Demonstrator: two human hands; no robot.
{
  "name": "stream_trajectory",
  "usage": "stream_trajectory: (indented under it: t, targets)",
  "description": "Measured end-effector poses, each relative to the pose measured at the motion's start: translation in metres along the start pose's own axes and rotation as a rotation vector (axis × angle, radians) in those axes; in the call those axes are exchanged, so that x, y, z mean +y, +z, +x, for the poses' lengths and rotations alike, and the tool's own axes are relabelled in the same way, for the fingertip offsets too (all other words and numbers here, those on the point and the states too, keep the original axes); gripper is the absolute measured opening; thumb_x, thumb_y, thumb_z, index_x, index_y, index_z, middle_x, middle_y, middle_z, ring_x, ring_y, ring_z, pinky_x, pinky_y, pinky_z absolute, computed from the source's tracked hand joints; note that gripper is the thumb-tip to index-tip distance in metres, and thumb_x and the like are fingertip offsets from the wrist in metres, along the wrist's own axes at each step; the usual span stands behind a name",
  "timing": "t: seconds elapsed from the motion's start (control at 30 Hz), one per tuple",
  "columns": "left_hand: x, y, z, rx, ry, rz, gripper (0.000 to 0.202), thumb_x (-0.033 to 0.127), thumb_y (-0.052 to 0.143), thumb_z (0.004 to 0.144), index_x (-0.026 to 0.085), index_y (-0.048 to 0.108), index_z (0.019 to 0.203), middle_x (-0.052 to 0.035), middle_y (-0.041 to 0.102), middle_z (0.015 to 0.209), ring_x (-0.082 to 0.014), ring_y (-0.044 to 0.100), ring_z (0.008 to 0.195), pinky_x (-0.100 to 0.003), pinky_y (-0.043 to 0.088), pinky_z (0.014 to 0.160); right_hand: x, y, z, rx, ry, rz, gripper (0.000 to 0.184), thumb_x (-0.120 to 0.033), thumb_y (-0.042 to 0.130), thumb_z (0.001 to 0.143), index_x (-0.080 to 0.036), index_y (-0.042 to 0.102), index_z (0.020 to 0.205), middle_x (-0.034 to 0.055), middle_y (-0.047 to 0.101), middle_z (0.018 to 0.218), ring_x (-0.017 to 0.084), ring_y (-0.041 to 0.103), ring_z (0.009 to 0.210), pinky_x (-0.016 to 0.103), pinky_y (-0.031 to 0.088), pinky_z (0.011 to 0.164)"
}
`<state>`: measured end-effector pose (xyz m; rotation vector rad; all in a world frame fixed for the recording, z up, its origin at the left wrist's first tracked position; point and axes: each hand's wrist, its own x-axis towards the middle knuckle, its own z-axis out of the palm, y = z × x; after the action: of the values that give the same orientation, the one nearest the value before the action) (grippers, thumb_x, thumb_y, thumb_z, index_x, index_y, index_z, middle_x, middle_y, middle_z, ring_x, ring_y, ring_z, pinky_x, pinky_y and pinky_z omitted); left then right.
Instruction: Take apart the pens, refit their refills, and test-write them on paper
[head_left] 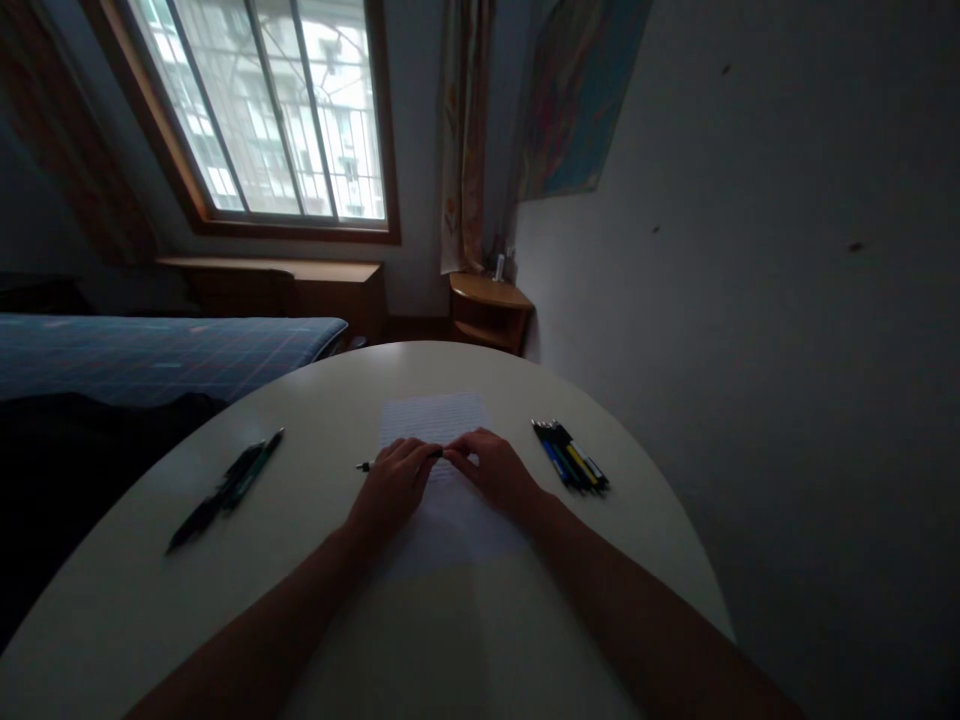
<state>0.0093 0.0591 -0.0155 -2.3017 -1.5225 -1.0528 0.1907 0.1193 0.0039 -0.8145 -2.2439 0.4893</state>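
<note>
My left hand [395, 482] is closed around a pen [364, 466], held nearly level above the sheet of paper [433, 415]. One end of the pen sticks out to the left of my knuckles, and its dark other end shows between the two hands. My right hand [491, 465] has its thumb and fingertips pinched at that dark end. Most of the pen's middle is hidden under my left fingers. Printed or written lines cover the paper, too blurred to read.
A row of several pens [571, 458] lies on the round white table [315, 600], right of the paper. More dark pens [225, 490] lie in a loose pile at the left. A wall [787, 350] rises beyond the right edge; a bed [165, 350] stands beyond the left.
</note>
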Motion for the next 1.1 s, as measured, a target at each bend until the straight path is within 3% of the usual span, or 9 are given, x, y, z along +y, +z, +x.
stream_trajectory:
  t: [0.23,0.4,0.57,0.7,0.8,1.0,1.1]
  targets:
    - [0.004,-0.0014,0.0016,-0.002,0.017,-0.04,0.014,0.022,0.048,0.096,0.018,0.06,0.103,-0.0053,0.067,0.091,-0.0199,0.061,0.085,-0.037,0.05,0.079,-0.0077,-0.0039,-0.0005,-0.109,-0.025,-0.084,0.036,-0.029,0.042,0.101,-0.017,0.064,0.074,0.0025,0.064,0.072,0.015,0.056,0.074,0.028,0.04,0.073]
    - [0.0055,-0.002,0.0022,0.02,0.008,-0.046,0.012,0.023,0.047,0.097,0.018,0.058,0.099,-0.0057,0.067,0.091,-0.0198,0.061,0.085,-0.038,0.05,0.08,-0.0055,-0.0041,-0.0029,-0.068,-0.071,-0.075,0.016,-0.023,0.053,0.092,-0.017,0.064,0.083,0.0035,0.065,0.079,0.015,0.056,0.076,0.028,0.04,0.072]
    - [0.0065,-0.0038,0.0026,0.022,0.026,-0.039,0.012,0.023,0.047,0.097,0.018,0.058,0.099,-0.0053,0.067,0.091,-0.0199,0.061,0.085,-0.038,0.05,0.079,-0.0031,-0.0041,-0.0031,-0.057,-0.091,-0.074,0.027,-0.025,0.049,0.095,-0.018,0.062,0.073,0.0021,0.063,0.07,0.016,0.056,0.072,0.029,0.041,0.071]
    - [0.0067,-0.0047,0.003,0.046,-0.008,-0.037,0.012,0.024,0.048,0.096,0.019,0.058,0.1,-0.0054,0.067,0.092,-0.0202,0.061,0.085,-0.038,0.05,0.079,-0.0026,-0.0058,-0.0034,0.047,-0.1,-0.054,0.009,-0.027,0.061,0.087,-0.019,0.063,0.09,0.0027,0.066,0.083,0.017,0.059,0.079,0.031,0.043,0.077]
    - [0.0057,-0.0046,0.0033,0.055,-0.03,-0.041,0.012,0.023,0.048,0.096,0.019,0.059,0.1,-0.0056,0.067,0.091,-0.0202,0.061,0.085,-0.037,0.05,0.079,-0.0022,-0.0064,-0.0032,0.075,-0.142,-0.068,0.016,-0.023,0.065,0.083,-0.02,0.061,0.098,0.0028,0.066,0.089,0.018,0.059,0.085,0.032,0.042,0.082]
    - [0.0048,-0.004,0.003,0.053,-0.026,-0.033,0.011,0.022,0.049,0.096,0.018,0.058,0.1,-0.0058,0.067,0.092,-0.0206,0.06,0.085,-0.038,0.05,0.079,0.0003,-0.0047,-0.0015,0.062,-0.154,-0.095,0.006,-0.024,0.059,0.091,-0.019,0.061,0.093,0.0032,0.066,0.089,0.017,0.059,0.085,0.032,0.041,0.082]
    - [0.0057,-0.0037,0.003,0.056,-0.007,-0.031,0.012,0.024,0.049,0.096,0.018,0.059,0.099,-0.0057,0.068,0.091,-0.0201,0.061,0.084,-0.037,0.05,0.079,0.0011,-0.0043,-0.0012,0.031,-0.156,-0.129,0.015,-0.026,0.053,0.095,-0.019,0.061,0.085,0.0038,0.066,0.087,0.017,0.058,0.085,0.031,0.041,0.08]
